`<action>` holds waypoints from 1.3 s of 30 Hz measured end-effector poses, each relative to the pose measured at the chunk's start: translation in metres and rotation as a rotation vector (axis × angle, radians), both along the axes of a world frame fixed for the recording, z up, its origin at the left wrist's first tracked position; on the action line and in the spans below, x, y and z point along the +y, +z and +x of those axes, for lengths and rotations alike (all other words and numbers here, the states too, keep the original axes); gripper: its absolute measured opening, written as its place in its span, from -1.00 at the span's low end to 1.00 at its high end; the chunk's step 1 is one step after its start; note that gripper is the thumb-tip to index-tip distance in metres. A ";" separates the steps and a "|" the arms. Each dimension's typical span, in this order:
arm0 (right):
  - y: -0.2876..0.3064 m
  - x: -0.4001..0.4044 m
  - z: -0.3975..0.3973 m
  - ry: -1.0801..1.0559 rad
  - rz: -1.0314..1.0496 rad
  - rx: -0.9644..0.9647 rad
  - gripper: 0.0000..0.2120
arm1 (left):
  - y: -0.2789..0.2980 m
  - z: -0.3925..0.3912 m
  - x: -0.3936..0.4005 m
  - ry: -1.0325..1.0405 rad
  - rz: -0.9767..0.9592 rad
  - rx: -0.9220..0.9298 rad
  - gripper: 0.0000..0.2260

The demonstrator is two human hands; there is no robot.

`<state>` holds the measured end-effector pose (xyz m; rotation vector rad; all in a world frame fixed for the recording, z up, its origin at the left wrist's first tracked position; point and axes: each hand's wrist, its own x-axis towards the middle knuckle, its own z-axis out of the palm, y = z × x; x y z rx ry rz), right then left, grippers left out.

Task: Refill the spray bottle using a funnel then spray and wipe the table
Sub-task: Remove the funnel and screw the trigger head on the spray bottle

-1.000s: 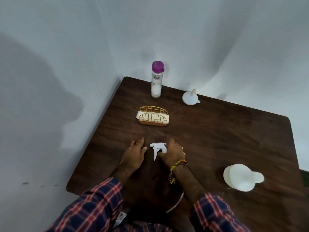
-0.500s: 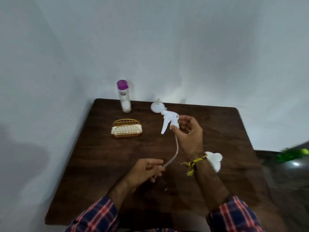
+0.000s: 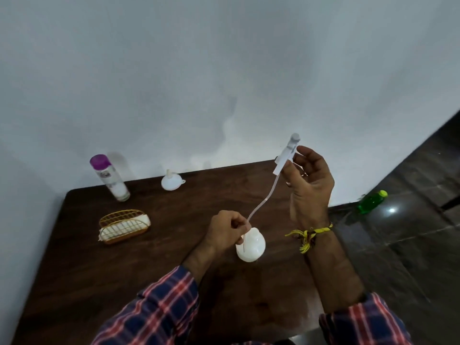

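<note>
My right hand (image 3: 308,188) holds the white spray head (image 3: 286,156) up in the air above the table's far right corner. Its thin clear tube (image 3: 261,204) hangs down to my left hand (image 3: 227,231), which pinches the tube's lower end. Right under that hand stands the white spray bottle (image 3: 251,246), and the tube's tip sits over its top. A white funnel (image 3: 171,181) lies upside down at the back of the dark wooden table (image 3: 149,270). A tall clear bottle with a purple cap (image 3: 109,178) stands at the back left.
A gold wire holder with white napkins (image 3: 124,226) sits on the left half of the table. White walls close in behind and to the left. On the dark tiled floor to the right lies a green bottle (image 3: 371,201).
My right hand has lifted the spray head higher and to the right. My left hand, still pinching the tube's end, now sits over the white bottle. The view has swung right.
</note>
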<state>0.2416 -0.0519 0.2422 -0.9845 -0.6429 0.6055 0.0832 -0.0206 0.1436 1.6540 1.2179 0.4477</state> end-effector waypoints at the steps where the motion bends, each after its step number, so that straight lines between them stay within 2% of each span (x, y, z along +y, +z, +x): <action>1: 0.002 0.000 0.008 -0.017 0.012 0.015 -0.62 | 0.002 0.008 0.003 -0.001 0.048 -0.001 -0.94; 7: -0.003 -0.002 0.039 -0.092 0.049 0.078 -0.64 | -0.014 0.039 0.013 0.053 0.265 -0.058 -0.92; 16: -0.030 -0.014 0.054 -0.063 0.040 0.159 -0.64 | -0.049 0.036 0.009 0.004 0.340 0.020 -0.88; 19: -0.040 -0.017 0.056 0.023 -0.035 0.099 -0.61 | -0.061 0.034 0.005 -0.040 0.276 0.044 -0.89; 24: -0.067 -0.030 0.049 0.225 -0.233 -0.046 -0.66 | -0.088 0.021 -0.002 -0.065 0.133 0.036 -0.57; 29: -0.094 -0.034 0.030 0.378 -0.338 -0.180 -0.76 | -0.092 0.023 -0.002 -0.014 0.126 0.018 -0.65; 36: -0.134 -0.026 0.016 0.466 -0.448 -0.268 -0.68 | -0.096 0.024 -0.006 -0.014 0.148 0.063 -0.65; 39: -0.148 -0.024 0.014 0.479 -0.504 -0.366 -0.71 | -0.097 0.024 -0.006 -0.005 0.159 0.067 -0.63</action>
